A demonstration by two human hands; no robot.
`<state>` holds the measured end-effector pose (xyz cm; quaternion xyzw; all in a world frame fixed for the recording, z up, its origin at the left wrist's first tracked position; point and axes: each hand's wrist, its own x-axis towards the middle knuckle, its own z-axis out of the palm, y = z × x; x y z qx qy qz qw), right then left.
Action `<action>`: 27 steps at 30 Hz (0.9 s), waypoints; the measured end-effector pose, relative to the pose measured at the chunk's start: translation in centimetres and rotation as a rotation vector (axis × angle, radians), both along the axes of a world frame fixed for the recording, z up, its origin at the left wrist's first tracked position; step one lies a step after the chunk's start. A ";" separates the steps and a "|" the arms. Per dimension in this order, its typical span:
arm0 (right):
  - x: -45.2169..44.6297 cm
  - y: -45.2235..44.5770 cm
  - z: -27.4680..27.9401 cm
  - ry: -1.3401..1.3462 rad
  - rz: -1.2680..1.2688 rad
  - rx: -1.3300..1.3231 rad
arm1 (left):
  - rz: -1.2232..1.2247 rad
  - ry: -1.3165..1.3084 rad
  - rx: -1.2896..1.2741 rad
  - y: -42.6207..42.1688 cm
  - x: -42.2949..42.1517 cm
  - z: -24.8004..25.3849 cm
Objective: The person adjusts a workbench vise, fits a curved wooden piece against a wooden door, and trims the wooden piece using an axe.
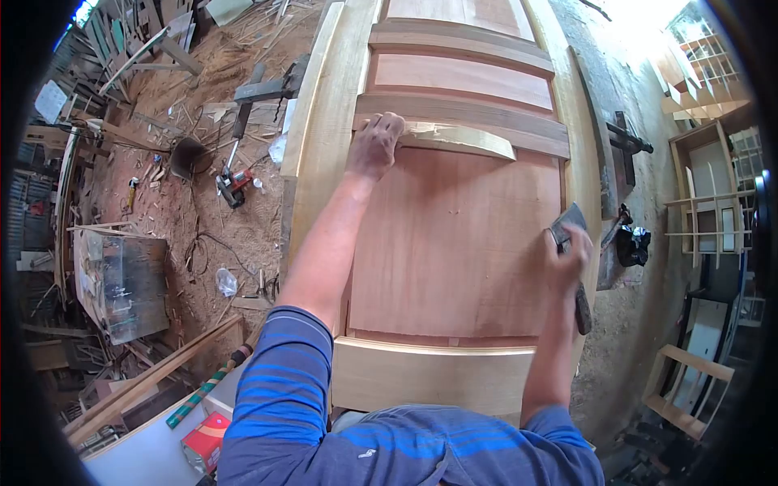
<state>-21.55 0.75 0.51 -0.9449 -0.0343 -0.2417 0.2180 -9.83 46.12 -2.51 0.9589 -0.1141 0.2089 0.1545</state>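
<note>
A panelled wooden door point(454, 243) lies flat in front of me. Across it rests a pale wood strip point(466, 139) with a rough, splintered upper edge near my fingers. My left hand point(378, 144) is closed around the strip's left end. On the right, my right hand point(571, 255) grips a hatchet point(570, 217) close to its head, slightly blurred. The broad metal blade points up and away from me. Its dark handle point(583, 309) hangs down past my wrist, over the door's right stile. Blade and strip are apart.
Clamps point(629, 146) stick out beside the door's right edge, near a black plastic bag point(633, 245). A red power tool point(233, 186) lies among wood shavings at left. A wooden box point(121, 283), a green-striped tube point(209, 387) and a red box point(207, 441) stand nearer.
</note>
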 end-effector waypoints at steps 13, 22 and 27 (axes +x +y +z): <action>-6.3 3.3 -0.3 0.411 -0.208 0.198 | 0.018 0.283 -0.041 -0.6 -4.3 -0.4; -7.1 14.4 -1.0 0.832 0.082 1.720 | -0.049 0.261 -0.061 1.9 -3.2 -0.2; -6.3 13.5 -0.4 0.911 0.157 0.750 | -0.044 0.129 -0.107 4.7 -0.7 -1.3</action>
